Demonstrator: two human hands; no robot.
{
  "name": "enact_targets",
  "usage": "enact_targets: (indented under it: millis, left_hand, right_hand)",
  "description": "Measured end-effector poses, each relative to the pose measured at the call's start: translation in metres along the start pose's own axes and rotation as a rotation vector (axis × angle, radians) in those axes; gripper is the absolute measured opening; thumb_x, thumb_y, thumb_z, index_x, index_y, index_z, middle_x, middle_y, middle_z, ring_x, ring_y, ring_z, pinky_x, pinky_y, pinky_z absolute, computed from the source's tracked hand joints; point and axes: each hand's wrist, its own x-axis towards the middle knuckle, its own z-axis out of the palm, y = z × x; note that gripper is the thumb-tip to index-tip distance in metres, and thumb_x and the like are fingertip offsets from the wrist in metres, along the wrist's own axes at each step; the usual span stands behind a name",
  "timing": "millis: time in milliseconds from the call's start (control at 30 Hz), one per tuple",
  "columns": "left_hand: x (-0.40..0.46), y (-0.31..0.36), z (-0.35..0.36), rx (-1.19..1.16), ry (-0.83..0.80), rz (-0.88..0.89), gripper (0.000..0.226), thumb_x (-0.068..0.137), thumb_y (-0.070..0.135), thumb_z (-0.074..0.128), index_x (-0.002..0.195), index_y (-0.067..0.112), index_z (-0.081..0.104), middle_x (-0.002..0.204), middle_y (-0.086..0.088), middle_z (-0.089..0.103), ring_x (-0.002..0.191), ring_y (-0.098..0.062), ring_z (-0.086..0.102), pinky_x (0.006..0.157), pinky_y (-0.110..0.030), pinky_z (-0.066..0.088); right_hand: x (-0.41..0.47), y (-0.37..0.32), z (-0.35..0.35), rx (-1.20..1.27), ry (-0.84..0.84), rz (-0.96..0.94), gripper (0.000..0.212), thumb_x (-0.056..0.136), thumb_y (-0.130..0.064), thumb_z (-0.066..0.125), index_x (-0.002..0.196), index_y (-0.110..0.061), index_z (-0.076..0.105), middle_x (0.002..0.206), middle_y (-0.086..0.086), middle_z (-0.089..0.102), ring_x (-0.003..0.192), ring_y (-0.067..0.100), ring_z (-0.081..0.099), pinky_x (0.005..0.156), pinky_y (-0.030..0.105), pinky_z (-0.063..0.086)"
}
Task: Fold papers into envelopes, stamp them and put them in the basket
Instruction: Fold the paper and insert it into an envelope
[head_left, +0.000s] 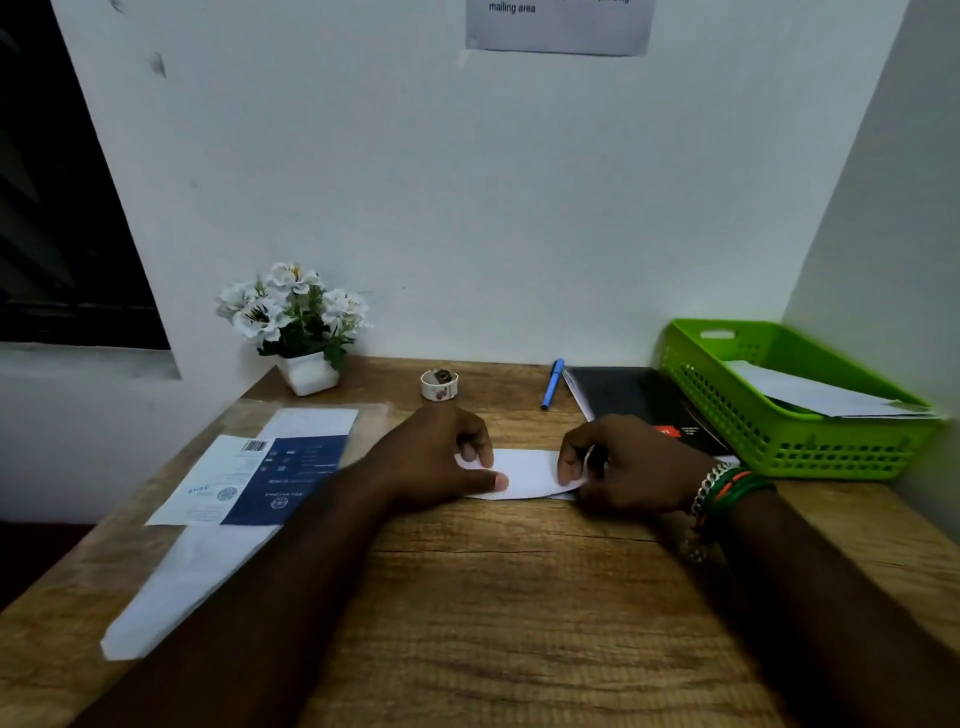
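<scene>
A small folded white paper lies on the wooden desk between my hands. My left hand presses its left end flat with thumb and fingertips. My right hand, with bracelets on the wrist, pinches the paper's right end, which curls up slightly. A green plastic basket stands at the right against the wall, with white folded paper inside. A small roll with a floral print sits behind my hands; I cannot tell whether it is stamps or tape.
A blue pen and a black notebook lie behind my right hand. At the left lie a white sheet and a blue-and-white printed packet. A white flower pot stands at the back left. Walls close in behind and to the right.
</scene>
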Motion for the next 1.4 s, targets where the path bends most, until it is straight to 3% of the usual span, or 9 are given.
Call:
enact_targets:
  millis: [167, 333, 467, 633, 767, 1000, 1200, 1300, 1400]
  left_hand:
    - [0.001, 0.000, 0.002, 0.005, -0.009, -0.001, 0.029, 0.077, 0.050, 0.085, 0.098, 0.035, 0.073, 0.098, 0.016, 0.067, 0.092, 0.000, 0.059, 0.081, -0.026, 0.053]
    - [0.001, 0.006, 0.005, 0.033, -0.034, -0.027, 0.037, 0.083, 0.048, 0.080, 0.114, 0.041, 0.061, 0.118, 0.017, 0.056, 0.106, -0.001, 0.052, 0.092, -0.028, 0.050]
    - [0.003, 0.004, 0.002, -0.015, -0.002, -0.110, 0.042, 0.077, 0.046, 0.086, 0.114, 0.034, 0.070, 0.115, 0.017, 0.063, 0.103, 0.000, 0.056, 0.087, -0.023, 0.049]
    - [0.008, -0.004, -0.011, 0.093, 0.117, -0.260, 0.021, 0.075, 0.040, 0.090, 0.083, 0.023, 0.081, 0.089, 0.009, 0.075, 0.086, -0.004, 0.066, 0.074, -0.028, 0.055]
    - [0.004, -0.003, -0.013, 0.285, 0.220, -0.284, 0.036, 0.076, 0.051, 0.086, 0.077, 0.017, 0.075, 0.081, 0.002, 0.068, 0.085, -0.015, 0.066, 0.069, -0.031, 0.049]
    - [0.001, 0.018, 0.014, 0.283, 0.025, -0.088, 0.058, 0.076, 0.070, 0.075, 0.122, 0.037, 0.061, 0.132, 0.007, 0.056, 0.125, -0.015, 0.050, 0.107, -0.047, 0.044]
    - [0.003, 0.011, 0.012, 0.167, -0.004, -0.045, 0.051, 0.074, 0.064, 0.080, 0.115, 0.041, 0.058, 0.128, 0.013, 0.054, 0.122, -0.012, 0.047, 0.109, -0.052, 0.039]
    - [0.003, 0.014, 0.013, 0.140, 0.083, -0.009, 0.038, 0.081, 0.064, 0.074, 0.107, 0.041, 0.059, 0.121, 0.018, 0.057, 0.115, -0.009, 0.050, 0.109, -0.054, 0.039]
    - [0.006, 0.016, 0.019, 0.121, 0.193, 0.075, 0.023, 0.092, 0.063, 0.061, 0.101, 0.043, 0.062, 0.107, 0.025, 0.059, 0.106, -0.003, 0.053, 0.106, -0.055, 0.039]
  right_hand:
    - [0.002, -0.005, 0.003, 0.041, 0.120, -0.028, 0.024, 0.077, -0.039, 0.079, 0.099, -0.031, 0.075, 0.101, -0.015, 0.070, 0.085, 0.004, 0.064, 0.074, 0.023, 0.052]
    - [0.013, -0.022, 0.030, -0.042, 0.112, -0.048, 0.038, 0.087, -0.050, 0.070, 0.122, -0.035, 0.066, 0.121, -0.018, 0.063, 0.111, 0.001, 0.057, 0.094, 0.023, 0.050]
    - [0.015, -0.019, 0.025, -0.045, 0.145, 0.065, 0.036, 0.085, -0.047, 0.075, 0.116, -0.030, 0.069, 0.113, -0.013, 0.065, 0.106, 0.005, 0.060, 0.091, 0.025, 0.053]
    - [0.011, -0.012, 0.016, -0.054, 0.138, 0.129, 0.038, 0.077, -0.049, 0.083, 0.106, -0.026, 0.074, 0.110, -0.010, 0.071, 0.102, 0.006, 0.063, 0.093, 0.029, 0.055]
    - [0.009, -0.007, 0.012, -0.071, 0.145, 0.152, 0.041, 0.073, -0.051, 0.085, 0.103, -0.024, 0.076, 0.106, -0.008, 0.072, 0.097, 0.005, 0.064, 0.089, 0.024, 0.055]
    - [0.007, -0.011, 0.008, -0.058, 0.126, 0.125, 0.046, 0.076, -0.044, 0.086, 0.114, -0.021, 0.072, 0.106, -0.007, 0.068, 0.098, 0.008, 0.063, 0.091, 0.029, 0.055]
    - [0.008, -0.010, 0.013, -0.030, 0.148, 0.073, 0.026, 0.086, -0.043, 0.077, 0.107, -0.028, 0.073, 0.096, -0.020, 0.061, 0.089, -0.003, 0.056, 0.073, 0.014, 0.043]
    - [0.012, -0.014, 0.015, 0.025, 0.264, 0.059, 0.006, 0.092, -0.031, 0.071, 0.092, -0.026, 0.075, 0.082, -0.019, 0.064, 0.080, -0.007, 0.056, 0.067, 0.012, 0.037]
    - [0.014, -0.016, 0.018, 0.103, 0.342, 0.022, 0.010, 0.093, -0.026, 0.070, 0.083, -0.028, 0.071, 0.077, -0.015, 0.065, 0.075, -0.006, 0.058, 0.065, 0.010, 0.036]
